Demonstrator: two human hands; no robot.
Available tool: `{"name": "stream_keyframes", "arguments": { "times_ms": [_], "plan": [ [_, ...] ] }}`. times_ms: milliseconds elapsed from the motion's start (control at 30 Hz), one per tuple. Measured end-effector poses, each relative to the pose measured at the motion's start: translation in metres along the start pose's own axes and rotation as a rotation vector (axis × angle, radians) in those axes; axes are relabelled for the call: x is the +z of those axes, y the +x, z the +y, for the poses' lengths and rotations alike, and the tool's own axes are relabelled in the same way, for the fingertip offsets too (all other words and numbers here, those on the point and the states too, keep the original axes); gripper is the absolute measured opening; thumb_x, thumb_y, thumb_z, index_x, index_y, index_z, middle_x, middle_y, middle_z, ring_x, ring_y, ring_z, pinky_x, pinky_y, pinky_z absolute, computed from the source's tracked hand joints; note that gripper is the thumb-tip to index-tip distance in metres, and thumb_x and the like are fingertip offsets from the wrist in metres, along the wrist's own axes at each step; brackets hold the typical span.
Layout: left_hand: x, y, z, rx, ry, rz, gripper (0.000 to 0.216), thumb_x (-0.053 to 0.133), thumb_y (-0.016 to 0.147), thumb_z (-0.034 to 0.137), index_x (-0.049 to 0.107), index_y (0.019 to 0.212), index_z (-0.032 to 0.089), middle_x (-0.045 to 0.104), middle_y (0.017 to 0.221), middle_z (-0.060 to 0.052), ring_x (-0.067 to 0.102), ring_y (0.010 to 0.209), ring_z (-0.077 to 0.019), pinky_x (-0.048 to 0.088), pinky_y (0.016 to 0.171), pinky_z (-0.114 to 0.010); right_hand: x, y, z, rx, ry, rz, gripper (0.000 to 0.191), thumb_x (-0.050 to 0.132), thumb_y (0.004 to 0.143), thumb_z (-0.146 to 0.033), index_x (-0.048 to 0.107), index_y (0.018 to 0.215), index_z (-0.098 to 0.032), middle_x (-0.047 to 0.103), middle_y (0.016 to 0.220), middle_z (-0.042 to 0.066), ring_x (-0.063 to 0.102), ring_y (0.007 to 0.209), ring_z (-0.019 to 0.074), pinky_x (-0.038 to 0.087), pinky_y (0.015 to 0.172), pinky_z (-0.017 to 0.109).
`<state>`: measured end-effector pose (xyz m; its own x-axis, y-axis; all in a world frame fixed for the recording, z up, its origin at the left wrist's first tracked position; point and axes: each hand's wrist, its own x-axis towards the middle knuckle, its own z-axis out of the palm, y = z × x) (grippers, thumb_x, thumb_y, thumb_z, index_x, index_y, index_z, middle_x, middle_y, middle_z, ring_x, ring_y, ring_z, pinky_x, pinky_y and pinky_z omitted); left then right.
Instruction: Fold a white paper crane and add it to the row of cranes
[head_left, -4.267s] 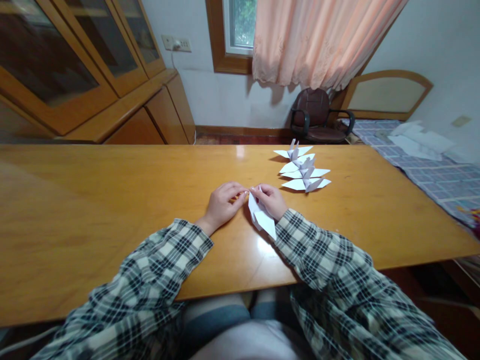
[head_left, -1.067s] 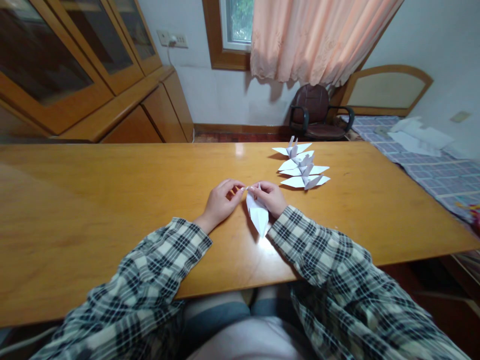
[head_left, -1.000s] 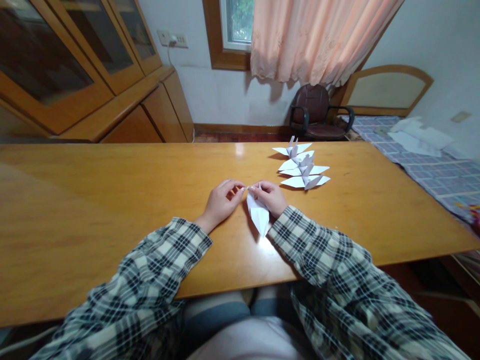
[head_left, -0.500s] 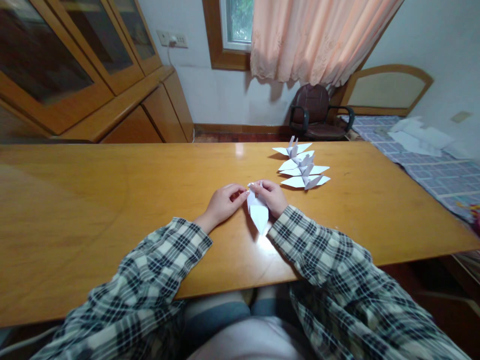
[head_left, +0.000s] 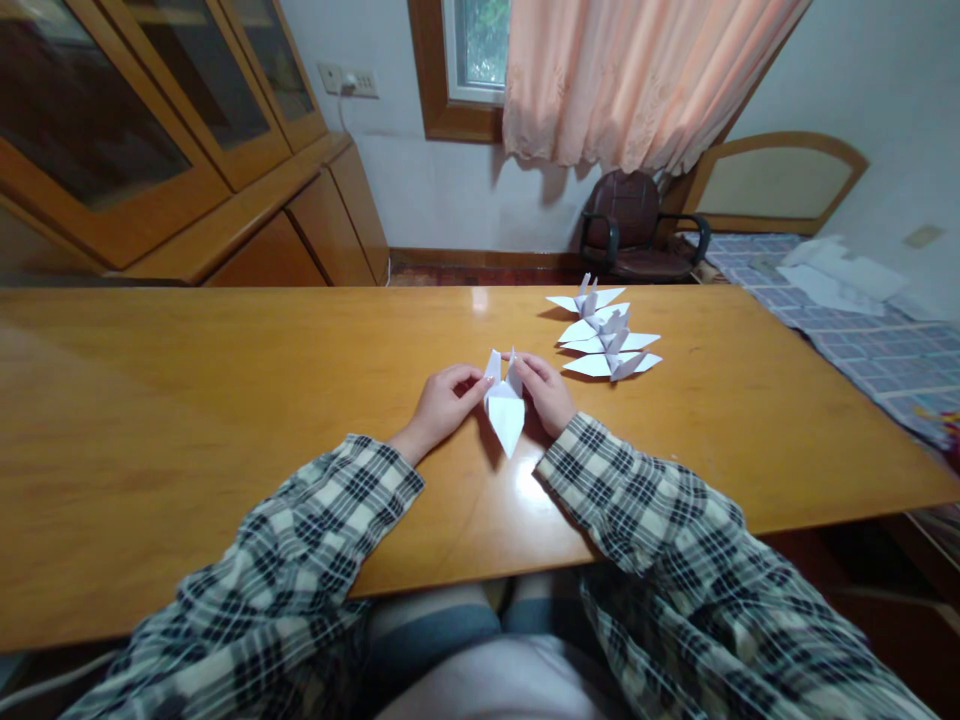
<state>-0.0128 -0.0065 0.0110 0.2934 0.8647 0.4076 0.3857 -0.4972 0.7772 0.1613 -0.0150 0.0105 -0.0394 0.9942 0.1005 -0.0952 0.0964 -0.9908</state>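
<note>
A half-folded white paper crane (head_left: 505, 412) sits between my hands over the wooden table (head_left: 225, 400), its long point aimed at me and two thin tips sticking up at the far end. My left hand (head_left: 441, 406) pinches its left tip with curled fingers. My right hand (head_left: 546, 390) pinches its right tip. Both arms wear checked sleeves.
Three finished white paper cranes (head_left: 606, 338) lie in a row just beyond my right hand. A brown office chair (head_left: 636, 228) stands behind the table. A bed with loose paper sheets (head_left: 840, 280) is at the right, wooden cabinets (head_left: 187, 150) at the left.
The paper has turned from my right hand's side to the middle between both hands. Its two thin tips have come up and apart, one in each hand.
</note>
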Motion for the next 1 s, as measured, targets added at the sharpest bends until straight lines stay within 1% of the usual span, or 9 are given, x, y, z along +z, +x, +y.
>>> {"name": "stream_keyframes", "arguments": {
  "times_ms": [100,233,400,500,633,733,867,1000],
  "plan": [
    [-0.001,0.001,0.001,-0.016,-0.004,0.05,0.027,0.055,0.085,0.041,0.063,0.073,0.018,0.064,0.069,0.001,0.056,0.062,-0.0121,0.044,0.06,-0.024,0.0,0.0,0.001,-0.003,-0.01,0.011,0.037,0.064,0.073,-0.051,0.064,0.092,-0.02,0.062,0.08,0.0,0.051,0.066,0.011,0.041,0.057,0.022],
    [-0.002,0.002,0.002,-0.019,-0.023,0.107,0.025,0.055,0.084,0.04,0.062,0.075,0.018,0.064,0.07,0.001,0.057,0.064,-0.012,0.045,0.061,-0.023,-0.001,-0.001,0.002,-0.025,-0.053,-0.023,0.032,0.066,0.072,-0.049,0.064,0.083,-0.019,0.061,0.076,0.0,0.052,0.065,0.0112,0.042,0.059,0.024],
    [0.001,0.003,0.0,-0.045,-0.103,0.102,0.021,0.056,0.084,0.038,0.061,0.088,0.018,0.065,0.087,-0.002,0.06,0.073,-0.0128,0.049,0.063,-0.023,-0.003,0.0,0.002,-0.112,-0.137,0.006,0.028,0.066,0.073,-0.046,0.066,0.079,-0.019,0.057,0.073,0.0,0.05,0.066,0.011,0.041,0.061,0.024],
    [0.001,0.002,-0.001,-0.034,-0.115,0.119,0.023,0.057,0.083,0.039,0.061,0.093,0.019,0.064,0.092,-0.004,0.06,0.079,-0.0137,0.051,0.066,-0.025,-0.004,0.0,0.0,-0.138,-0.189,-0.001,0.029,0.067,0.073,-0.047,0.067,0.076,-0.019,0.055,0.072,0.0,0.05,0.064,0.0109,0.041,0.06,0.025],
    [-0.001,0.002,-0.002,0.003,-0.098,0.163,0.021,0.056,0.084,0.038,0.061,0.091,0.019,0.063,0.09,-0.003,0.059,0.081,-0.0135,0.05,0.07,-0.025,-0.003,-0.001,-0.001,-0.134,-0.207,-0.044,0.032,0.066,0.073,-0.05,0.066,0.073,-0.018,0.055,0.071,0.0,0.05,0.062,0.0112,0.041,0.059,0.026],
    [-0.002,0.003,0.0,0.019,-0.097,0.2,0.02,0.058,0.083,0.038,0.062,0.089,0.019,0.062,0.086,-0.002,0.059,0.078,-0.0125,0.05,0.069,-0.024,-0.003,-0.003,-0.001,-0.167,-0.271,-0.08,0.031,0.065,0.075,-0.05,0.067,0.073,-0.019,0.056,0.072,0.0,0.052,0.067,0.0124,0.042,0.065,0.027],
    [-0.001,0.003,0.003,0.001,-0.135,0.251,0.02,0.061,0.081,0.038,0.062,0.084,0.019,0.063,0.08,-0.001,0.059,0.073,-0.0116,0.05,0.068,-0.024,-0.001,-0.005,-0.005,-0.205,-0.312,-0.141,0.03,0.065,0.075,-0.05,0.067,0.071,-0.02,0.056,0.071,0.001,0.053,0.069,0.0132,0.041,0.067,0.028],
    [0.001,0.003,0.004,-0.033,-0.172,0.278,0.021,0.062,0.08,0.037,0.064,0.084,0.017,0.066,0.078,-0.001,0.061,0.071,-0.0119,0.051,0.068,-0.024,0.0,-0.006,-0.008,-0.202,-0.305,-0.161,0.03,0.066,0.075,-0.049,0.066,0.071,-0.02,0.056,0.07,0.001,0.052,0.069,0.0133,0.041,0.067,0.028]
  ]
}}
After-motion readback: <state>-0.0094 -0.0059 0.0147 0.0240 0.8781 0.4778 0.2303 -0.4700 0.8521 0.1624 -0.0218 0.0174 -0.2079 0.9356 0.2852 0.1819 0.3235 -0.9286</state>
